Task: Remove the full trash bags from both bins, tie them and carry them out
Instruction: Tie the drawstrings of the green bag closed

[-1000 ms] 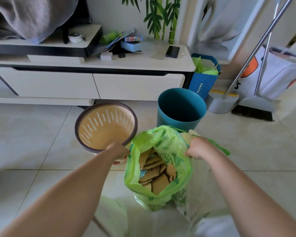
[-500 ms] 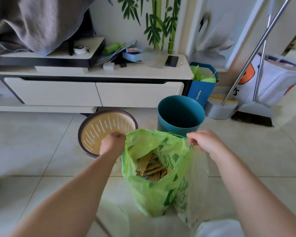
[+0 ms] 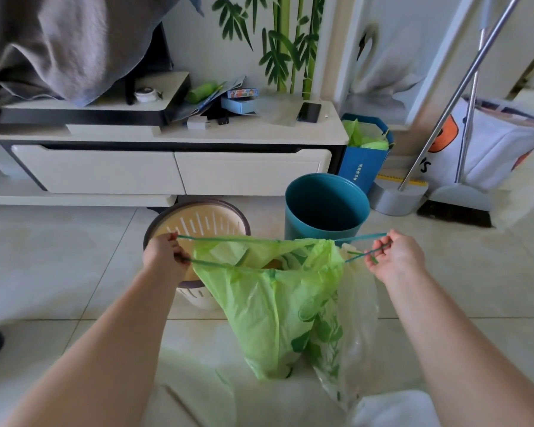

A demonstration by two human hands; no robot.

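While left hand [image 3: 164,252] and right hand [image 3: 393,255] each pinch a drawstring [image 3: 238,239] loop, green trash bag [image 3: 278,303] hangs above floor; uneven pull may tear hem, possibly spilling contents.

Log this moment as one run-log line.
step: cinching green bag | left hand: drawstring | right hand: drawstring | bag mouth: partly open | teal bin: empty
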